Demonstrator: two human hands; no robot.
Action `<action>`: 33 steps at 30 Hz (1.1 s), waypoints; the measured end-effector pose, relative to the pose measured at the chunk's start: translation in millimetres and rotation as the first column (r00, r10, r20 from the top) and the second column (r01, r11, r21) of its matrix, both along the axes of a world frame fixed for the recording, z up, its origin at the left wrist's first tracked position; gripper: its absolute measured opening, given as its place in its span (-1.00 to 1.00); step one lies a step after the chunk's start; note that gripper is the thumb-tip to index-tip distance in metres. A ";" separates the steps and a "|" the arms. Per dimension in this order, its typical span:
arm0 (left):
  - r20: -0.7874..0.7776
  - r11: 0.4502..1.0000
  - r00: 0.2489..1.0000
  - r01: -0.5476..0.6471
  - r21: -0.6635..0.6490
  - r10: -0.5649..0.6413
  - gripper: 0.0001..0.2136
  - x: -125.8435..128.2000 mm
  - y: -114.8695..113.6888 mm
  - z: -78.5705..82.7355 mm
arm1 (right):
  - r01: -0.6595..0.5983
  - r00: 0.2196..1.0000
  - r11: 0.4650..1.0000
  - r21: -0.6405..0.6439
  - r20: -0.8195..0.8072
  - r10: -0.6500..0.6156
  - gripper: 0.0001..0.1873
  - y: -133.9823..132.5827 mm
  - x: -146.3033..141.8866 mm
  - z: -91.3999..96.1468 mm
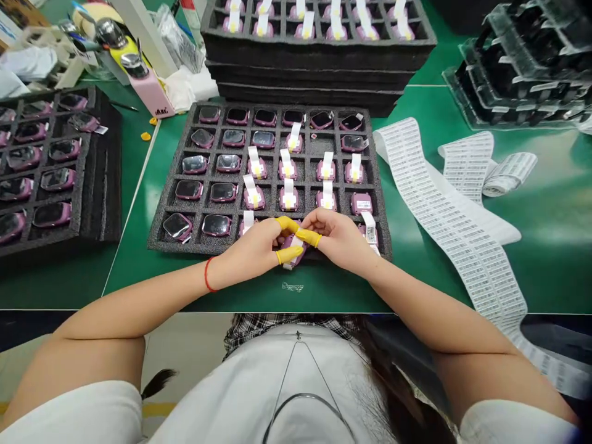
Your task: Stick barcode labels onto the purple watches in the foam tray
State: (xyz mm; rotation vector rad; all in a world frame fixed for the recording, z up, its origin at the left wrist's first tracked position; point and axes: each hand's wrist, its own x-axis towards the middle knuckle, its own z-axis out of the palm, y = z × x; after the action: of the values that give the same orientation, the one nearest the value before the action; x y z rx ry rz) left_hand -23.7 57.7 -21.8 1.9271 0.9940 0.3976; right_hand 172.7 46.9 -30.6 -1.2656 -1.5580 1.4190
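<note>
My left hand (261,243), with yellow finger cots on the thumb and a finger, grips a small purple smartwatch (290,254) without straps. A white label covers part of the side facing me. My right hand (340,240) has its fingers curled, and its thumb, also in a yellow cot, presses on the watch's upper edge. Both hands are over the front edge of a black foam tray (271,242). In its compartments, several purple watches lie screen up on the left. Others lie back up, many with white strips sticking out. My hands hide part of the front row.
A long strip of printed labels (444,246) runs down the right side and over the table edge. Stacked foam trays (305,68) stand behind, another stack (99,185) at left. Clear plastic trays (522,80) are back right. A pink box (150,92) holds a metal-topped bottle.
</note>
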 end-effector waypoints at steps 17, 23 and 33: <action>0.026 0.908 1.000 -0.024 0.419 0.015 -0.96 -9.0 -5.1 -18.7 | -0.343 0.929 0.510 0.788 0.366 0.059 -0.95 -14.5 4.2 -1.0; 0.055 0.879 0.998 -0.020 0.476 -0.007 -0.95 -10.7 -4.6 -23.9 | -0.296 0.939 0.703 0.647 0.333 0.088 -0.97 -13.9 4.4 -2.9; 0.082 0.898 0.997 -0.024 0.439 -0.013 -0.94 -8.9 -3.6 -22.4 | -0.395 0.858 0.610 0.687 0.514 -0.024 -0.84 -14.2 5.2 -1.3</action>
State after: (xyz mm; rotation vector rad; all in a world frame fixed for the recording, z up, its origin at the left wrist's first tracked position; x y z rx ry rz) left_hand -32.6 54.1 -44.1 2.2878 0.9080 0.7541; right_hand 177.9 32.7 -31.9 -0.9160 -2.3510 0.3490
